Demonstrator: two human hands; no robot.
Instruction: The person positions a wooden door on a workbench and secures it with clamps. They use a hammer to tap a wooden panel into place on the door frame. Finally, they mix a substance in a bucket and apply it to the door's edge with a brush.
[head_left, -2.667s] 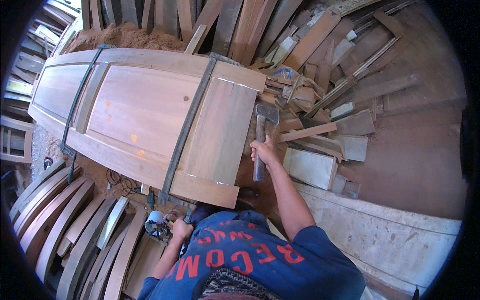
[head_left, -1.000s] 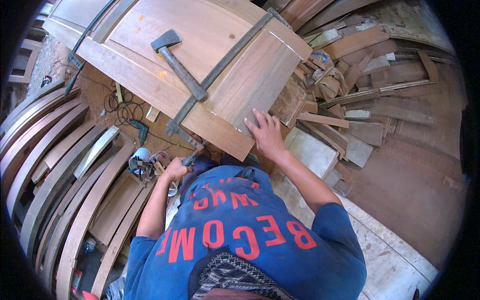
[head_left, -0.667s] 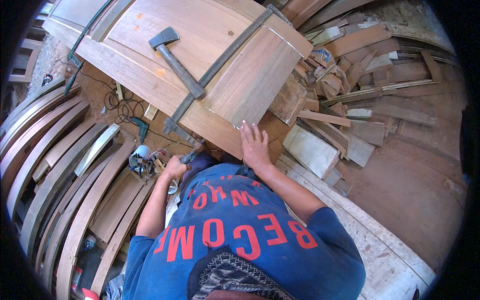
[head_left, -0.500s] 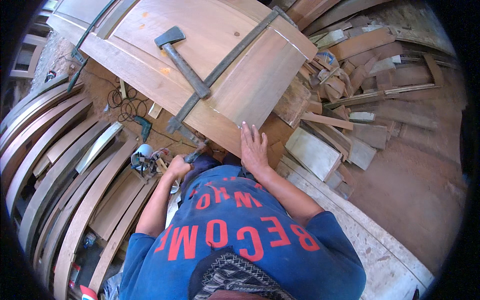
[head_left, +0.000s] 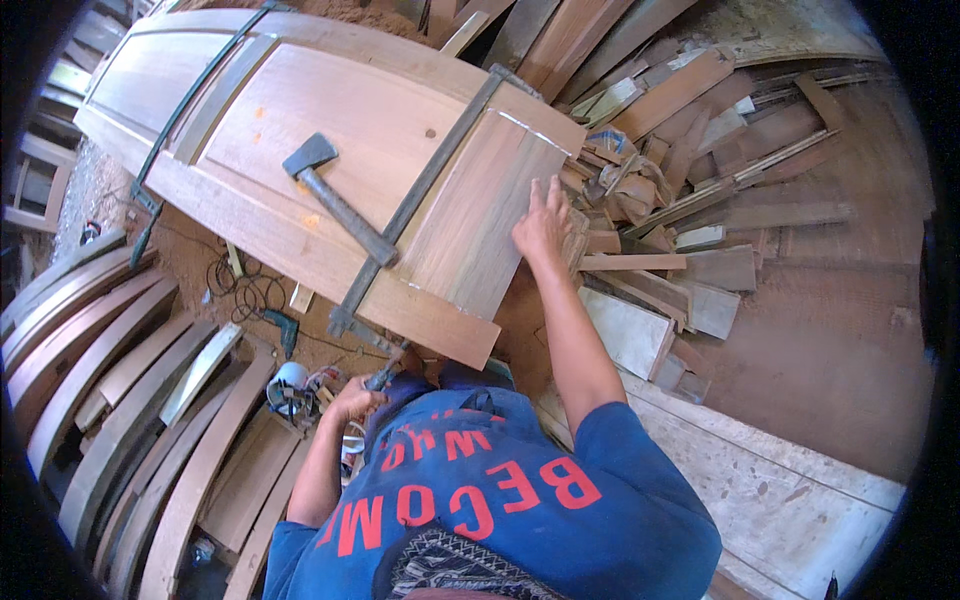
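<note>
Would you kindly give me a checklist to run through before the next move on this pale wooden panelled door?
1. Left hand on the dark metal handle: ok, closed around it.
2. Grey metal clamp bar across the door: ok, it spans the face.
3. Green metal clamp farther left: ok, also across the door.
4. Door face free of tools: not ok, a grey-headed hammer lies there, its handle crossing the bar.
5. Right hand off the door: cannot tell, it is at the end edge.
6. Clamp tightness: cannot tell.
</note>
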